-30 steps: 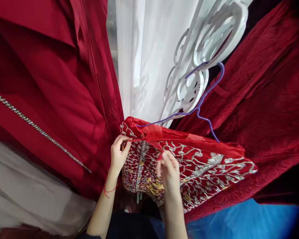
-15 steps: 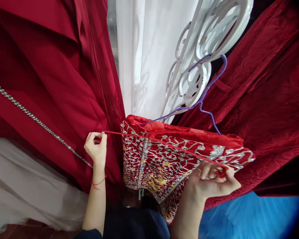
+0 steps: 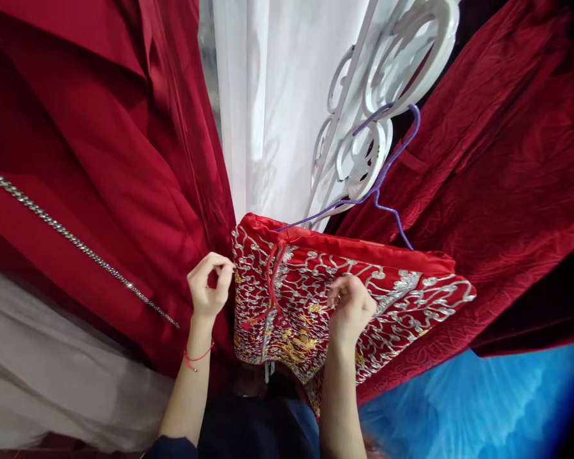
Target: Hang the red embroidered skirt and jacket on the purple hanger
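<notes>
A red garment (image 3: 306,306) with silver and gold embroidery hangs by its satin waistband from a purple hanger (image 3: 387,169). Its thin red drawstring (image 3: 270,280) dangles loose down the front, tasselled ends lying against the embroidery. My left hand (image 3: 209,284), a red cord bracelet on the wrist, is just beside the garment's left edge. Its fingers are loosely curved, thumb near the forefinger, nothing between them. In front of the embroidered cloth, right of the drawstring, my right hand (image 3: 349,306) has loosely bent fingers and holds nothing visible.
White scrolled metalwork (image 3: 377,127) carries the hanger, with white cloth (image 3: 268,95) behind it. Deep red fabric (image 3: 100,159) with a sparkling trim hangs at left, pale fabric (image 3: 67,357) below. Textured red cloth (image 3: 497,159) and blue fabric (image 3: 463,408) are on the right.
Both hands have let go of the drawstring, which was stretched sideways between them and now hangs down. The two hands have come closer together, the right moving left.
</notes>
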### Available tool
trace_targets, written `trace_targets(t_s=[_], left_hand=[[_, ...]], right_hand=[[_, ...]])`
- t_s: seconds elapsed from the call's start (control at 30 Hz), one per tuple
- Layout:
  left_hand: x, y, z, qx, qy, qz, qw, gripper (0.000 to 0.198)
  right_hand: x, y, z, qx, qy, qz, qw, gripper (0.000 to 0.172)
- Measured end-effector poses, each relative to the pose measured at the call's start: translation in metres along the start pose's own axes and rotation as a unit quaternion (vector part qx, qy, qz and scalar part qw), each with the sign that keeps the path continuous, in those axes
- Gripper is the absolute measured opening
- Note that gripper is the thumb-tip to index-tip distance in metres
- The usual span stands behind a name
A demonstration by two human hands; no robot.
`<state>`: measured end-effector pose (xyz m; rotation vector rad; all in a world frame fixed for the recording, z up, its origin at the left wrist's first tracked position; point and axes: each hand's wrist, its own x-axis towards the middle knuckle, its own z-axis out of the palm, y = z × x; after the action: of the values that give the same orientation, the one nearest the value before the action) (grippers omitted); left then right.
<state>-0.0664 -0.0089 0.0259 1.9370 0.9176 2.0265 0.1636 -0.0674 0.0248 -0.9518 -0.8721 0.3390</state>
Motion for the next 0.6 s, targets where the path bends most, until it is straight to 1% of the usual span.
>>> trace_targets(t_s=[0.07,0.13,0.2,0.3,0.33,0.4,0.5,0.6], left_hand=[[0.008,0.016,0.015,-0.043,-0.064,-0.043,0.996,0.018],[0.018,0.027,0.030,-0.077,-0.119,-0.105,0.984,0.021],[0.026,0.032,0.044,-0.103,-0.145,-0.162,0.971,0.027],[0.033,0.032,0.059,-0.150,-0.161,-0.215,0.952,0.046],[0.034,0.032,0.062,-0.163,-0.168,-0.228,0.945,0.051],[0.033,0.030,0.066,-0.178,-0.174,-0.242,0.938,0.052],[0.030,0.028,0.070,-0.180,-0.163,-0.245,0.939,0.040],[0.027,0.025,0.074,-0.183,-0.134,-0.249,0.942,0.029]], right_hand=[[-0.002,-0.004,0.016,-0.049,-0.061,-0.007,0.997,0.032],[-0.001,-0.009,0.035,-0.088,-0.107,-0.015,0.990,0.029],[0.002,-0.015,0.054,-0.138,-0.114,-0.029,0.983,0.033],[0.008,-0.023,0.071,-0.237,-0.089,-0.054,0.966,0.046],[0.010,-0.025,0.073,-0.263,-0.083,-0.060,0.959,0.049],[0.013,-0.027,0.072,-0.297,-0.073,-0.069,0.950,0.049],[0.016,-0.028,0.065,-0.315,-0.066,-0.073,0.944,0.045],[0.017,-0.028,0.062,-0.304,-0.075,-0.058,0.948,0.049]])
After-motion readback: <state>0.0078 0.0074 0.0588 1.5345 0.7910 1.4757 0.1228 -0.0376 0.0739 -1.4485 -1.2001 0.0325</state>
